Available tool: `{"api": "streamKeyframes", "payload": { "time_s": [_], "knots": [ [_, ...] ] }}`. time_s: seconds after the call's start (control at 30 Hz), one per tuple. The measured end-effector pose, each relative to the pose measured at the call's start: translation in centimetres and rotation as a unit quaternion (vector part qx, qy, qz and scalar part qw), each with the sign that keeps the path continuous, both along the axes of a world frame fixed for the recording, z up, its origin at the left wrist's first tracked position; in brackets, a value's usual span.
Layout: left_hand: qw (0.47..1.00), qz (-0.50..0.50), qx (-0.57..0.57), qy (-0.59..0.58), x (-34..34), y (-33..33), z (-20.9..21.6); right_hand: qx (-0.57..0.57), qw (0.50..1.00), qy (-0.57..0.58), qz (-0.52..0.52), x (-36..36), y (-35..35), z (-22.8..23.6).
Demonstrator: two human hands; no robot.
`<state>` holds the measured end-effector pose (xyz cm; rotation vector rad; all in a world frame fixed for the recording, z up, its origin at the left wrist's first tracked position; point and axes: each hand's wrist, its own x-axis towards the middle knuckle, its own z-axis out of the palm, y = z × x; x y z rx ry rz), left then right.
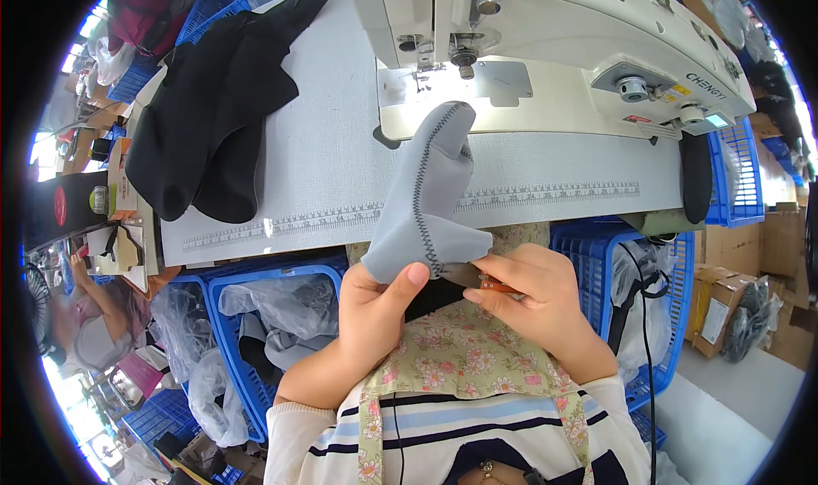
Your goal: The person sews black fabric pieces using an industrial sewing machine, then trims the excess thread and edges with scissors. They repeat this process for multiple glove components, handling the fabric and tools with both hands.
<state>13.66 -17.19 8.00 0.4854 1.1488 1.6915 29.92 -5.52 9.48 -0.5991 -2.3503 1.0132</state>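
My left hand (381, 308) is closed on the lower end of a grey fabric piece (400, 221), thumb on top. The fabric rises in a curved, folded shape toward the sewing machine, with a dark zigzag seam (419, 187) running along it. In my right hand (537, 293) is a small orange-handled blade (501, 286), pinched between thumb and fingers. Its metal part lies against the fabric's lower edge, close to the seam's end. Whether it is a knife or thread snips I cannot tell. Both hands are in front of the table's near edge, above my flowered apron (477, 357).
A white sewing machine (562, 50) with its lamp lit stands across the table (315, 144), which bears a printed ruler (554, 193). Black fabric pieces (221, 118) lie at left. Blue crates (281, 272) flank me, holding plastic bags and fabric. Another person (98, 323) sits far left.
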Motion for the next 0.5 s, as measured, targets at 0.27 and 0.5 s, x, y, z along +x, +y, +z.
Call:
{"api": "streamKeyframes", "payload": {
  "time_s": [0.27, 0.5],
  "knots": [
    [1.000, -0.006, -0.006, 0.002, 0.0, -0.3, -0.3, -0.014, 1.000, 0.003, 0.017, 0.3, 0.3, 0.2],
    [0.999, -0.017, -0.017, 0.030, 0.1, -0.4, -0.8, -0.045, 0.999, 0.011, -0.026, -0.3, 0.0, 1.5]
  ]
}}
